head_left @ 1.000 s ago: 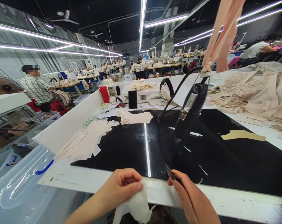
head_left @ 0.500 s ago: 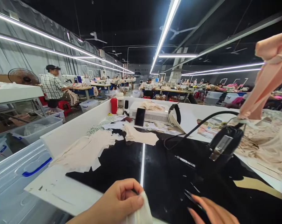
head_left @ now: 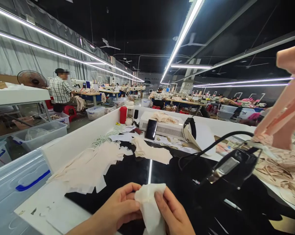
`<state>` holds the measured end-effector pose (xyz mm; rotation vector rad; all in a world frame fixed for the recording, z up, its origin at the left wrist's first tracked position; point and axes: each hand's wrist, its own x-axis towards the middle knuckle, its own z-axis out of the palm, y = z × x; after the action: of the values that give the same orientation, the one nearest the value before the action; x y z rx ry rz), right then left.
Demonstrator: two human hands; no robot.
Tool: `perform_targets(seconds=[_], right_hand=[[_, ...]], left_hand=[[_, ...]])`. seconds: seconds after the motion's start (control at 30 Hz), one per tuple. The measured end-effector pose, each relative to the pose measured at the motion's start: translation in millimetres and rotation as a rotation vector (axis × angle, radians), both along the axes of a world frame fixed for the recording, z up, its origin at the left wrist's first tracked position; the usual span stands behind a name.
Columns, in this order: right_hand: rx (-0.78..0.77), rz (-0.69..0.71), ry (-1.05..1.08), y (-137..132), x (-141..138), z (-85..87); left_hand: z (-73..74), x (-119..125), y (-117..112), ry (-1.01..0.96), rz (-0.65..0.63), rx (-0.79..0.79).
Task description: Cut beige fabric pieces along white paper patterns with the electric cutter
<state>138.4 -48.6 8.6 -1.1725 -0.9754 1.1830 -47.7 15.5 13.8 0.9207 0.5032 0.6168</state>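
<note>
My left hand (head_left: 120, 209) comes in from the lower left over the near edge of the table (head_left: 51, 212). The forearm is bare and the fingers are curled into a loose fist, with the thumb pressed forward. My right hand (head_left: 173, 215) rises from below just beside it, palm turned toward the left, thumb tip up. Both pinch one white cloth piece (head_left: 149, 204), left hand on its left side, right hand on its right.

White-rimmed table (head_left: 71, 143) with black glossy top, pale fabric pieces (head_left: 88, 168), phone (head_left: 151, 129), white box (head_left: 165, 129), red bottle (head_left: 123, 115)
</note>
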Motion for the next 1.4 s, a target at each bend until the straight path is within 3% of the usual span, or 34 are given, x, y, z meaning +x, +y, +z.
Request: perform_targets(seconds=[0.13,0.23,0.3,0.43,0.53,0.77,0.93,1.07,1.2,1.3,1.4], right_hand=[[-0.005,0.254,-0.075,24.0,-0.6,23.4],[-0.013,0.433,-0.083,42.4,3.6,26.3],[-0.005,0.465,-0.151,56.8,7.6,23.4],[0.019,0.325,-0.300,87.0,19.4,13.6],[0.027,0.192,-0.370,104.8,35.6,7.6],[0.046,-0.135,-0.560,133.6,101.4,12.2],[-0.013,-0.305,-0.687,166.7,138.0,7.4],[-0.048,-0.349,-0.824,193.2,150.3,-9.5],[-0.013,-0.355,-0.947,203.0,151.9,-28.7],[0.047,-0.373,-1.003,197.8,149.3,-35.8],[0.122,-0.396,-1.014,186.3,143.4,-33.9]], left_hand=[[6.0,-11.0,13.0,0.123,-0.117,0.077],[15.4,-8.4,24.3,0.205,-0.039,0.155],[19.0,-1.8,33.7,0.264,0.024,0.174],[22.5,15.8,61.0,0.297,0.144,0.221],[28.0,29.6,91.7,0.367,0.198,0.376],[44.6,65.8,180.0,0.555,0.306,0.516],[41.2,88.8,224.8,0.741,0.352,0.565],[25.2,91.2,238.7,0.893,0.315,0.574],[11.1,87.5,237.1,0.990,0.245,0.570],[12.0,83.7,232.6,1.015,0.189,0.573],[24.8,69.5,229.5,1.025,0.150,0.614]])
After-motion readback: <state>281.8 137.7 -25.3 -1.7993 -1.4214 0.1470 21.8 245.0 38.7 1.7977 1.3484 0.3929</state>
